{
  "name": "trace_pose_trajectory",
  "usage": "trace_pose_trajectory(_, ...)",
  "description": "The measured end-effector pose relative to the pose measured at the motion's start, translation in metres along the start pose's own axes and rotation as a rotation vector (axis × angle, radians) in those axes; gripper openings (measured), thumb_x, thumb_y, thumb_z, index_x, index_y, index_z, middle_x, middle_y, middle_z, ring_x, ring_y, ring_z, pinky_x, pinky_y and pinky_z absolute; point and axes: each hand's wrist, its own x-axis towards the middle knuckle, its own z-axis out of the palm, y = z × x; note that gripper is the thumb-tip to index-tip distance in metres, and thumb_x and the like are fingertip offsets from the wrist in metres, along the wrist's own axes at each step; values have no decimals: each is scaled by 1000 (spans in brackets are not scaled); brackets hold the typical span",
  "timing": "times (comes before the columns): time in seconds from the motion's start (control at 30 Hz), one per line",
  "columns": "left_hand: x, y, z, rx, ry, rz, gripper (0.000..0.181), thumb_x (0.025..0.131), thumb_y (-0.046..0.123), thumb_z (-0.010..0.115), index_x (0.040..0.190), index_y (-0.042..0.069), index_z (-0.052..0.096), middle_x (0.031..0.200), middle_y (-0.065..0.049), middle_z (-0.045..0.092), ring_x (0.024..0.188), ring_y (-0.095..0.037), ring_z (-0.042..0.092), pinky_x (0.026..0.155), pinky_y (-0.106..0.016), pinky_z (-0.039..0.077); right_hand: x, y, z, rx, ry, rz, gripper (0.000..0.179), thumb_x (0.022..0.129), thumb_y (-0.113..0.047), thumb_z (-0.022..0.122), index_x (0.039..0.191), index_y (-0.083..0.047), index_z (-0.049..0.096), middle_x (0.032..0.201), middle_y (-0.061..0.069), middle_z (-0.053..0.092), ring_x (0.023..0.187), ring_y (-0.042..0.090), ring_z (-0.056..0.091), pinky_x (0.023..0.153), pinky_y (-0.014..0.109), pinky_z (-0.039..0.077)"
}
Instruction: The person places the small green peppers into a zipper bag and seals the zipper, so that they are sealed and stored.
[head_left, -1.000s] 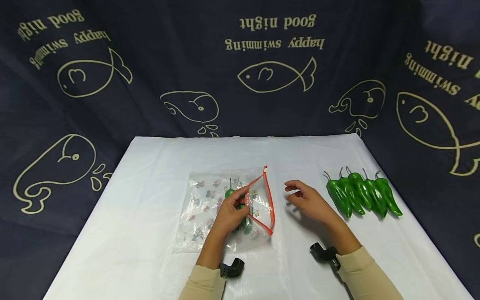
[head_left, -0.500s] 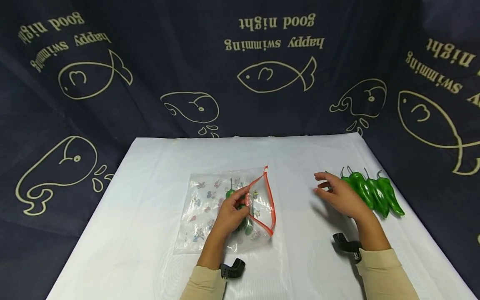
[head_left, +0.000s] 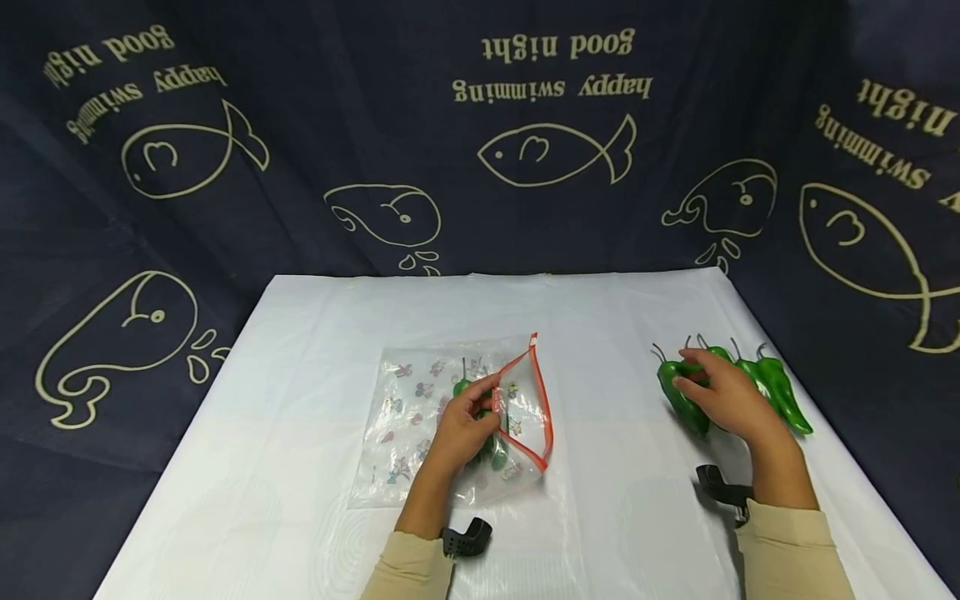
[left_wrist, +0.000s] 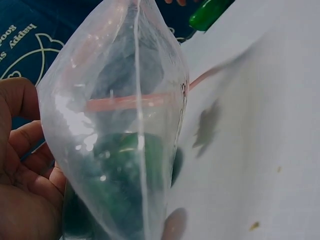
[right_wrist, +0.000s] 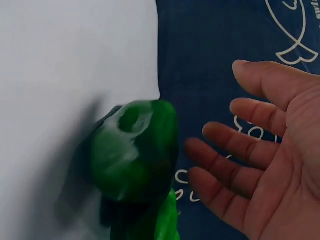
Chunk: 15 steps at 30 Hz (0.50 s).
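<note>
A clear zip bag (head_left: 405, 417) with red zipper edging lies on the white table, its mouth gaping to the right. Green peppers (left_wrist: 125, 185) show through its plastic. My left hand (head_left: 461, 427) pinches the upper side of the bag by its mouth. To the right, several green peppers lie side by side, stems pointing away from me. My right hand (head_left: 727, 396) hovers over this row, fingers loosely bent and apart, just right of the leftmost pepper (head_left: 681, 400). The right wrist view has a gap between the fingers and a green pepper (right_wrist: 135, 150).
The white table (head_left: 247, 467) ends at a dark blue curtain (head_left: 480, 217) with fish drawings, which hangs behind it and at both sides. Another pepper (head_left: 783, 396) of the row lies close to the table's right edge. Black cameras sit on both wrists.
My right hand has moved rightward from beside the bag to over the pepper row, uncovering the leftmost pepper after passing in front of it. My left hand and the bag have stayed put.
</note>
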Motion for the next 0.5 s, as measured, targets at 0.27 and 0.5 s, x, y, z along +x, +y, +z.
trace_pose_trajectory(0.27,-2,2,-3,28,13,-6,58,81,-13,54,139,-8,51,120,-36,54,104,-46,58,69,-19,47,8,6,8,-65,1,-12,60,99,-25,61,140,14,42,136,38,45,109,53,54,84,61,47)
trace_pose_trajectory(0.5,-2,-1,-1,28,16,1,59,80,-13,54,138,-9,51,118,-36,56,102,-45,59,69,-18,47,6,9,12,-102,-26,2,58,97,-19,62,140,14,42,136,40,42,112,56,50,86,64,44)
